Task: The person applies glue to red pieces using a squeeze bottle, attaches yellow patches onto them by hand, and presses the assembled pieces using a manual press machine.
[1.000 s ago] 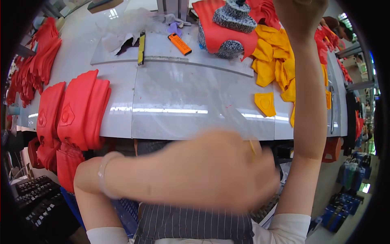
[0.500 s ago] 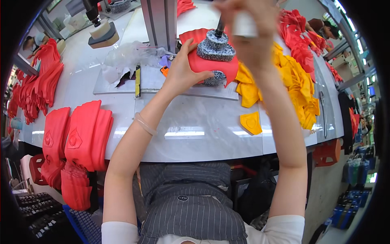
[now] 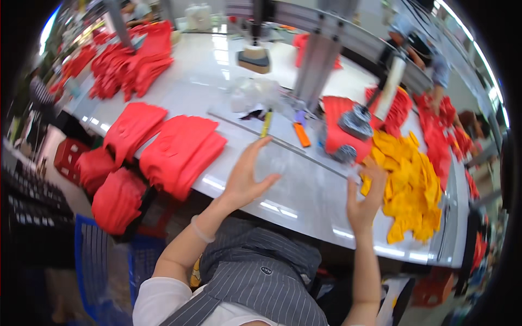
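My left hand (image 3: 246, 178) hovers over the front of the white table, thumb and fingers spread, with nothing in it. My right hand (image 3: 365, 198), slightly blurred, is near the left edge of a pile of yellow cut pieces (image 3: 408, 176), its thumb and fingers apart. Beyond it, a red fabric piece (image 3: 338, 111) lies around a speckled grey form (image 3: 344, 154) on a hand press. The speckled pad (image 3: 356, 123) of the press is over the red piece. The press lever has a pale handle (image 3: 390, 89), and neither hand touches it.
Stacked red pieces (image 3: 182, 149) overhang the front left edge above a blue basket (image 3: 103, 266). An orange tool (image 3: 301, 135), a yellow strip (image 3: 266, 124) and clear plastic (image 3: 253, 92) lie by the metal post (image 3: 318, 68). A second press pad (image 3: 254, 60) hangs farther back. Co-workers sit beyond.
My right hand has let go of the press handle and dropped toward the yellow pile. My left hand has left the red piece and moved nearer. The view has turned left.
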